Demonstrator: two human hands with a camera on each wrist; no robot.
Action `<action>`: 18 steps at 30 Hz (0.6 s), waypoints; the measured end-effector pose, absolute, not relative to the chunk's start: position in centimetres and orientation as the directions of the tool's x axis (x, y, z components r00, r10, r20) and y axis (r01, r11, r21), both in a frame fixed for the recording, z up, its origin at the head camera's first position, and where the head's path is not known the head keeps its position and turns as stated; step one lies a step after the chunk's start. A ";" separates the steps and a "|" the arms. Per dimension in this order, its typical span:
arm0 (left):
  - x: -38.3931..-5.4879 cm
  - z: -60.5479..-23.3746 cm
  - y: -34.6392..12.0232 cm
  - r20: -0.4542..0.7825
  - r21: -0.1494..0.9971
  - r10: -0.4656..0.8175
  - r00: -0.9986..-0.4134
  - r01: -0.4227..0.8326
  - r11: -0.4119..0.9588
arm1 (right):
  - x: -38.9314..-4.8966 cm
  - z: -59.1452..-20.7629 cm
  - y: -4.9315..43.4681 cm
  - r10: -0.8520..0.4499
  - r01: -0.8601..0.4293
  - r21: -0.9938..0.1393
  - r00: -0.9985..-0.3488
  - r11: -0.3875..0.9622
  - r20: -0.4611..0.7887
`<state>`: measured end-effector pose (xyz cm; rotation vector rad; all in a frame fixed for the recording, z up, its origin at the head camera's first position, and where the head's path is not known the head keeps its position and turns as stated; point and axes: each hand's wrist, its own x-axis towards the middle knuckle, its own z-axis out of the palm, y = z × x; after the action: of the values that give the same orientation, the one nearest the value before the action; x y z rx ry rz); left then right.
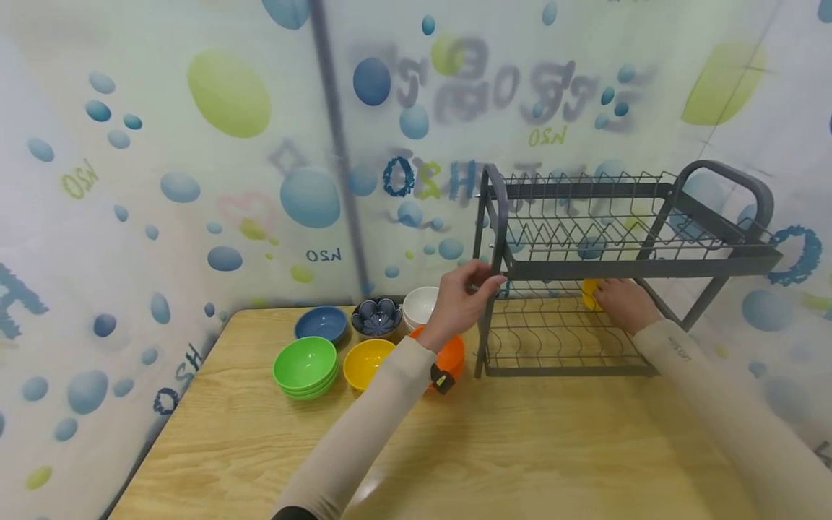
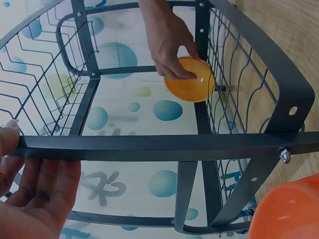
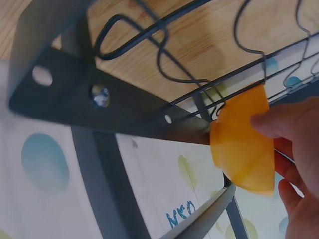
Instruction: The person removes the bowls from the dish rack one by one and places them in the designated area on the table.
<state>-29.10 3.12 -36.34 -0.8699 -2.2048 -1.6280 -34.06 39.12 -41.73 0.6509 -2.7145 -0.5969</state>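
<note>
A two-tier dark metal dish rack [image 1: 637, 269] stands on the table. At its left upright, my left hand [image 1: 460, 300] grips the frame, thumb on one side of the bar and fingers [image 2: 42, 181] on the other. My right hand [image 1: 624, 302] reaches into the lower tier and holds a yellow bowl [image 3: 244, 144] by its rim, thumb on one face and fingers on the other. The bowl is on its side against the wires of the lower shelf [image 1: 552, 336]. In the head view the upper tier and the hand hide much of it.
Left of the rack on the wooden table [image 1: 214, 433] are stacked green bowls [image 1: 305, 365], a blue bowl [image 1: 321, 323], a dark flower-patterned bowl [image 1: 377, 316], white bowls [image 1: 419, 303], a yellow bowl [image 1: 365, 361] and orange bowls [image 1: 453, 354]. A patterned curtain [image 1: 260, 180] hangs behind.
</note>
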 end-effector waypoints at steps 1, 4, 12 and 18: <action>-29.1 -36.4 3.1 0.536 0.775 0.305 -0.787 0.602 0.192 | -34.1 -41.7 39.2 -0.492 -0.370 0.465 -0.853 0.804 0.172; -29.1 -36.4 3.2 0.532 0.777 0.301 -0.792 0.597 0.197 | -34.2 -41.7 39.2 -0.518 -0.382 0.502 -0.840 0.776 0.162; -29.0 -36.4 3.2 0.537 0.776 0.291 -0.792 0.599 0.199 | -34.8 -42.2 39.3 -0.551 -0.388 0.536 -0.815 0.750 0.181; -29.0 -36.4 3.2 0.525 0.782 0.293 -0.799 0.589 0.205 | -34.6 -42.0 39.1 -0.553 -0.378 0.526 -0.802 0.762 0.225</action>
<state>-28.97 3.23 -36.44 -0.8366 -2.2198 -1.6274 -34.60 39.15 -41.99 0.7119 -2.5895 -0.6598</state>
